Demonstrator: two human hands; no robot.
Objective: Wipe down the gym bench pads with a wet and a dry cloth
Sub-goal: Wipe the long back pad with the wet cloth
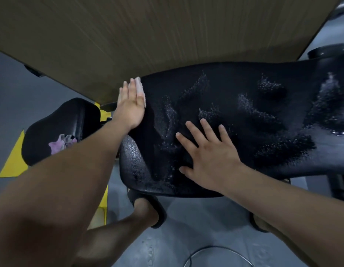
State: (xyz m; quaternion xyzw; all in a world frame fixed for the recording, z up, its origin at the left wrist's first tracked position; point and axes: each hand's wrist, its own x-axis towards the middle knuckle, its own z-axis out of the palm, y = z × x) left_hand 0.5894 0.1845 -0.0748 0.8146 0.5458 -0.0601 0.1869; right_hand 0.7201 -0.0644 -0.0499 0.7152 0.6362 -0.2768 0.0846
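Two bench pads were counted. On the long pad [234, 83] (streaked with wet droplets) the right hand [209, 157] was laid flat, fingers spread, nothing grasped. One purple cloth [60, 144] was left on the smaller pad [51, 120]. Farther, at the long pad's left edge, one pale cloth [139, 84] was pressed under the straight-fingered left hand [130, 106].

I see the bench pad [234, 105]: black leather-look upholstery with a pebbled grain, speckled with glistening wet patches. At its far left corner lies a pale cloth [140, 87], soft-looking. Left of the bench pad, a smaller pad [74, 116], glossier black, carries a crumpled pink cloth [57, 146]. Beyond the bench pad, a matt wood-grain panel [148, 31]; below, smooth grey floor [196, 224].
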